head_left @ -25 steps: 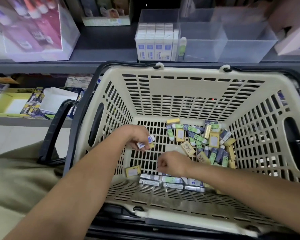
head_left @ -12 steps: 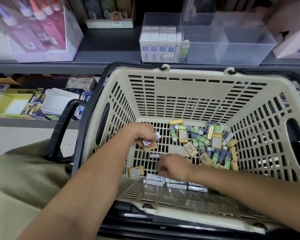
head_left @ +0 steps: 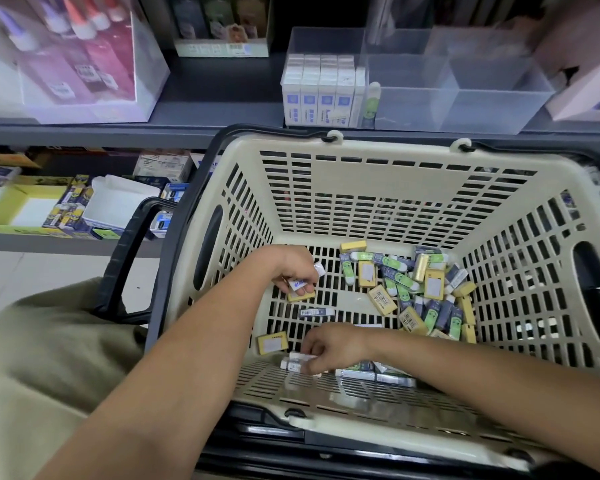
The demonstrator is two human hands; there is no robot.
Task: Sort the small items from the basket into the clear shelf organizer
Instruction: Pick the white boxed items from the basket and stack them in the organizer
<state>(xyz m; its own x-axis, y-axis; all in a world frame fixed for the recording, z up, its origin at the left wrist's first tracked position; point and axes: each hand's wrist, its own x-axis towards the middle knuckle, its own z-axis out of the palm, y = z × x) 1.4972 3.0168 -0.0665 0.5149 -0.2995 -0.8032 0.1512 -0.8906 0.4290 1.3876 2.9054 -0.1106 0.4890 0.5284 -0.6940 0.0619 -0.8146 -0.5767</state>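
Gathering small packets in the cream slotted plastic basket (head_left: 378, 174).
The left hand (head_left: 293, 271) grips white-and-blue packets (head_left: 300, 283), apparently stockpiling for one trip; at its 5 o'clock the right hand (head_left: 333, 344) pinches a white packet (head_left: 300, 358); the clear plastic shelf organizer (head_left: 465, 102) sits at 12 o'clock.

One basket (head_left: 361, 174), one clear organizer (head_left: 492, 109) with four white box columns (head_left: 319, 88) and one green tube (head_left: 371, 102), two hands, left (head_left: 297, 275) and right (head_left: 329, 344).
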